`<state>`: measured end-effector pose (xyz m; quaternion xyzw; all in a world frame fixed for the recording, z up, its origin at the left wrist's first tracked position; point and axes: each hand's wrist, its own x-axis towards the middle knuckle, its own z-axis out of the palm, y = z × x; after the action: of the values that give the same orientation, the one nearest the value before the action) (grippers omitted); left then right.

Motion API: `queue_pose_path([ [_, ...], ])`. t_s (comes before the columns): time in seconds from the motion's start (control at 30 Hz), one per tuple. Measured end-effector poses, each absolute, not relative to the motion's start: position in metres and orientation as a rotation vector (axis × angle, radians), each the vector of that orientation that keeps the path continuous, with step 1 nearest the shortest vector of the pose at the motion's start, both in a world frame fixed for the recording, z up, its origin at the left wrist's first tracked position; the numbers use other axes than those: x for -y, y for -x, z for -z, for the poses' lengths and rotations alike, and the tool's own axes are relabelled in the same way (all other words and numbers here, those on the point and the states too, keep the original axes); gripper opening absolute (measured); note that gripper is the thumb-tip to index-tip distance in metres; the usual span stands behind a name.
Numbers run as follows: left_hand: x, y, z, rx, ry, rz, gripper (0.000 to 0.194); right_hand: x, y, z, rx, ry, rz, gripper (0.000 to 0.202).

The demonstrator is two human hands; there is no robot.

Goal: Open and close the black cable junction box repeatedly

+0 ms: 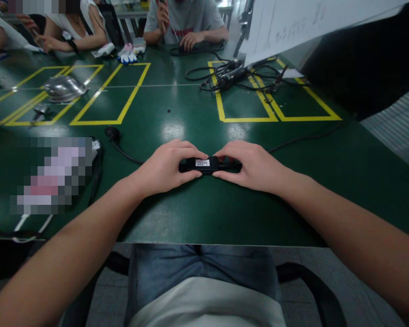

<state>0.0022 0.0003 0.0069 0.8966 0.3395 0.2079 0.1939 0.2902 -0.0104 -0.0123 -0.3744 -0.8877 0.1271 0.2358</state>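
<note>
A small black device point(209, 165) with a white printed label lies on the green table point(177, 218) near its front edge. My left hand point(168, 165) grips its left end, thumb below and fingers above. On the right end, my right hand point(250, 164) holds it in the same way. The fingertips of both hands nearly meet at the middle. A black cable runs left from my left hand to a round black plug point(112, 134). Another black cable point(303, 137) stretches from behind my right hand toward the right edge of the table.
Tangled black cables point(230, 75) lie at the back right, below a hanging white sheet point(293, 27). Yellow tape point(97, 122) marks rectangles. A metal bowl-like part point(64, 87) sits at the left, with a blurred-out item point(54, 177) nearer. People sit across the table.
</note>
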Motion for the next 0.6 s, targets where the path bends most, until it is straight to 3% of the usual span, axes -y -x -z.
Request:
queue_pose_path([
  [0.6,-0.0025,-0.0018,-0.0008,-0.901,-2.54,-0.601,0.035,0.0097,-0.2835,0.0214,2.435,1.001,-0.303,0.027],
])
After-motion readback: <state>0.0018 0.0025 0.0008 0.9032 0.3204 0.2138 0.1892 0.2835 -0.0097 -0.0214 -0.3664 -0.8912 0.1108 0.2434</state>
